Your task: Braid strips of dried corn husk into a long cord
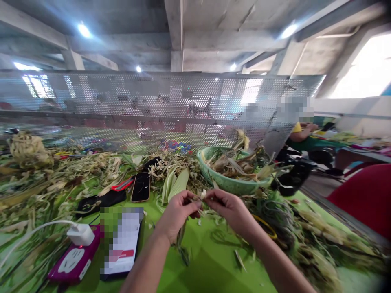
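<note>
My left hand (177, 215) is closed in a pinch on a strip of dried corn husk (182, 244), whose darker end hangs below the palm. Close beside it, my right hand (229, 206) pinches at the same small work, where a pale bit (203, 194) shows between the fingertips. How the two pieces join is too small to make out. Just behind my left hand lie broad pale-green corn husks (179, 181). Husk scraps are scattered on the green tabletop (214, 260) under both hands.
A green plastic basket (226, 188) full of dry husks stands behind my right hand. Leftward lie a dark phone (141, 187), a lit phone (124, 244), a red cutter (122, 185) and a purple power strip (67, 266). A perforated metal screen (146, 97) borders the back; a person sits far right.
</note>
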Action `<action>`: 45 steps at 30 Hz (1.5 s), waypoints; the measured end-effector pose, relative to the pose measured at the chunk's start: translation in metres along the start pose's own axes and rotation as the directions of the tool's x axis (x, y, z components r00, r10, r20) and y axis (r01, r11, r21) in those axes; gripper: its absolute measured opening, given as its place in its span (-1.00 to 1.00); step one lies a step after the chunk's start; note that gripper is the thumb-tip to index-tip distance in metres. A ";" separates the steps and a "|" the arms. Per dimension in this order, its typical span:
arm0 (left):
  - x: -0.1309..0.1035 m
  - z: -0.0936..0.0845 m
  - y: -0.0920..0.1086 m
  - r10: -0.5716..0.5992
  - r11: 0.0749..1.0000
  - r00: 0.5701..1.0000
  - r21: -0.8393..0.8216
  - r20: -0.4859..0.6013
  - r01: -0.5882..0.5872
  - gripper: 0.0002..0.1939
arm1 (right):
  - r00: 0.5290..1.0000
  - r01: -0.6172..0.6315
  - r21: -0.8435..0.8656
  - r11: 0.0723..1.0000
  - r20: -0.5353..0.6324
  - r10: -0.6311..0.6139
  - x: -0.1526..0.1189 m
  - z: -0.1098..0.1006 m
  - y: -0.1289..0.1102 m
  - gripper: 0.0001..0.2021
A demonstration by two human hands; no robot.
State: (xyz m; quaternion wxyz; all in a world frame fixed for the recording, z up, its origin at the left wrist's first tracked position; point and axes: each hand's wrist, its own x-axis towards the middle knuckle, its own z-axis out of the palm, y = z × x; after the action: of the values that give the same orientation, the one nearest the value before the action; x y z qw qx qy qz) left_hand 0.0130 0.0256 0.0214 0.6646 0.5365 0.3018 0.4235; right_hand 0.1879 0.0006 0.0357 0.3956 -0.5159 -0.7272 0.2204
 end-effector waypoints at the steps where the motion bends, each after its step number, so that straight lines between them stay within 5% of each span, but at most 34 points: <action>1: 0.002 0.000 -0.001 0.004 1.000 0.999 0.000 -0.043 -0.004 -0.78 | 1.000 0.020 -0.060 0.998 -0.008 -0.021 -0.001 0.004 -0.003 -0.84; 5: 0.006 0.003 -0.008 0.051 0.996 0.985 0.077 -0.165 -0.039 -0.82 | 0.984 0.123 -0.393 0.911 -0.073 -0.164 -0.007 0.015 -0.016 -0.82; 9: 0.002 0.012 -0.011 0.215 0.912 0.934 0.402 -0.286 -0.087 -0.91 | 0.952 0.207 -0.596 0.776 -0.060 -0.300 -0.012 0.021 -0.020 -0.80; 14: -0.006 0.024 -0.016 0.520 0.663 0.832 0.705 -0.191 -0.252 -0.83 | 0.972 0.108 -0.470 0.876 -0.135 -0.192 -0.013 0.023 -0.021 -0.83; 19: -0.008 0.030 -0.022 0.583 0.551 0.812 0.738 -0.006 -0.390 -0.58 | 0.972 0.014 -0.260 0.965 -0.224 -0.074 -0.009 0.017 -0.021 -0.86; 24: -0.012 0.026 -0.007 0.545 0.599 0.837 0.677 0.048 -0.428 -0.62 | 0.975 -0.019 -0.031 0.999 -0.221 0.011 -0.005 0.011 -0.013 -0.81; 29: -0.008 0.015 0.004 0.473 0.736 0.879 0.577 -0.063 -0.354 -0.72 | 0.980 -0.097 0.208 0.973 -0.149 0.129 -0.001 0.005 -0.007 -0.80; 37: -0.002 -0.002 0.008 0.479 0.704 0.863 0.658 -0.163 -0.266 -0.84 | 0.986 -0.143 0.332 0.932 -0.030 0.162 0.000 0.002 -0.008 -0.78; 45: -0.011 0.003 0.022 0.302 0.927 0.952 0.249 -0.047 -0.281 -0.84 | 0.981 -0.193 0.425 0.885 0.067 0.181 0.001 0.010 -0.010 -0.79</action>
State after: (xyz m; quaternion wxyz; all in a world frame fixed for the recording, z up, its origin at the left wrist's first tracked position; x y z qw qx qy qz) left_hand 0.0053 0.0160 0.0431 0.5115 0.6332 0.2951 0.5003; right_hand 0.1744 -0.0012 0.0375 0.4669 -0.4810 -0.6127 0.4186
